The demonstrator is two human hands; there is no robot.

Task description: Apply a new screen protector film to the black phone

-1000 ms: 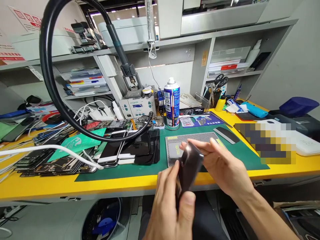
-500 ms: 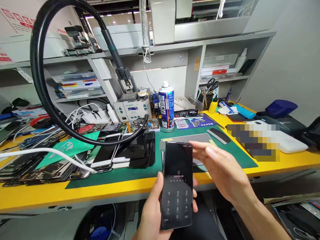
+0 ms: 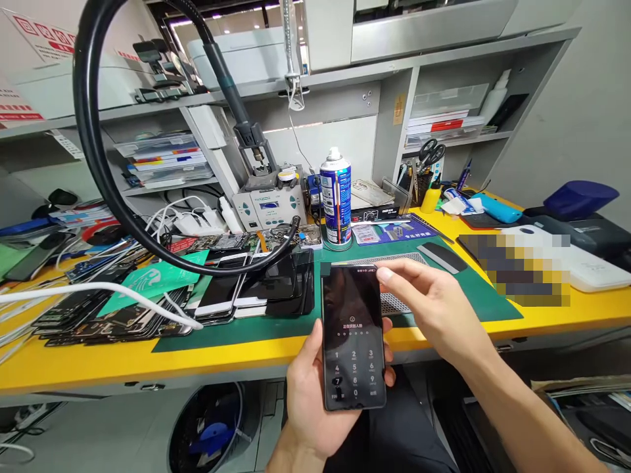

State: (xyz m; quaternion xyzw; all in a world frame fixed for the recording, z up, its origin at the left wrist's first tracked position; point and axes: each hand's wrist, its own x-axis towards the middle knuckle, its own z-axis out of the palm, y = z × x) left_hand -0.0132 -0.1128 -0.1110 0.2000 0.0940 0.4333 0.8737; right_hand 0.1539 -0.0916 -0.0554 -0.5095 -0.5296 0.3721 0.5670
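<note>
A black smartphone [image 3: 353, 341] stands tilted in my left hand [image 3: 315, 387], its lit screen facing me with a number keypad and a row of small circles. The left thumb lies along one long edge, and fingertips curl round the opposite edge. At the phone's upper right corner is my right hand [image 3: 438, 309], its thumb on the corner and its index finger along the top edge, partly hidden behind. Behind the phone, a perforated metal plate [image 3: 394, 302] rests on the green mat [image 3: 473, 299].
Several phones and screens [image 3: 217, 295] are stacked left of the mat. A black hose [image 3: 83, 131] loops above them from a hot air station [image 3: 269, 207]. A blue spray can [image 3: 336, 203] stands at the back. Below the yellow desk [image 3: 221, 364] is a bin [image 3: 180, 437].
The right thumb and index finger have come in onto the phone's upper corner. The phone sits slightly higher in view, and the camera view has shifted and tilted a little.
</note>
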